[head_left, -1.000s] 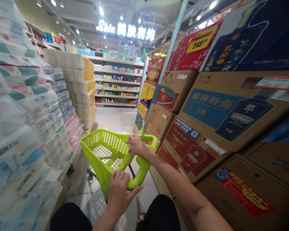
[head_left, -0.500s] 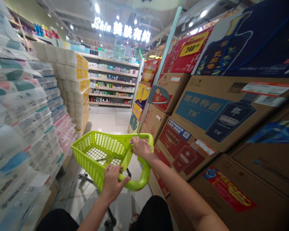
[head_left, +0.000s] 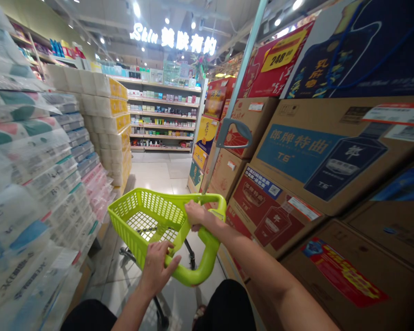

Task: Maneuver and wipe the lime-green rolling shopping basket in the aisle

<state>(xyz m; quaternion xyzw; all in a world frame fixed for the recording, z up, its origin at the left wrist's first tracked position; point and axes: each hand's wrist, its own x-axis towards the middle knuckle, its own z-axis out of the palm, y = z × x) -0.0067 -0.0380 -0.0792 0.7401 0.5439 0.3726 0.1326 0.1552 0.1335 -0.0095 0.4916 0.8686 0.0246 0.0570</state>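
- at the far left, soft packs (head_left: 51, 184) piled high, their thin plastic film shiny and crinkled, edges bulging.
- next, a tall stack of white rolls (head_left: 86, 82), rounded shapes pressed tightly together, with yellow film on the end side.
- low in the middle, above pale, glossy floor tiles (head_left: 177, 186), the cart (head_left: 130, 227): a lime-green, smooth plastic basket with slotted walls and a gridded bottom, near the body and slightly skewed.
- at its near corner, the left hand (head_left: 157, 264), knuckles up, loosely gripping: fingers draped over the rim, thumb spread away along the thick, tube-like handle (head_left: 210, 253) that loops round to the right.
- behind, long straight shelves (head_left: 163, 101) lined with small boxes and bottles.
- the right hand (head_left: 195, 214) closed round the cart where basket and handle meet, fingers curled, its bare forearm slanting in from the lower right.
- beyond it, a smooth, leaning pole (head_left: 244, 69) with a grey looped grip (head_left: 223, 133).
- at the right, square-edged cardboard boxes (head_left: 290, 109), matt brown with printed panels, below a glossy red box (head_left: 253, 73) and a dark blue one (head_left: 382, 50).
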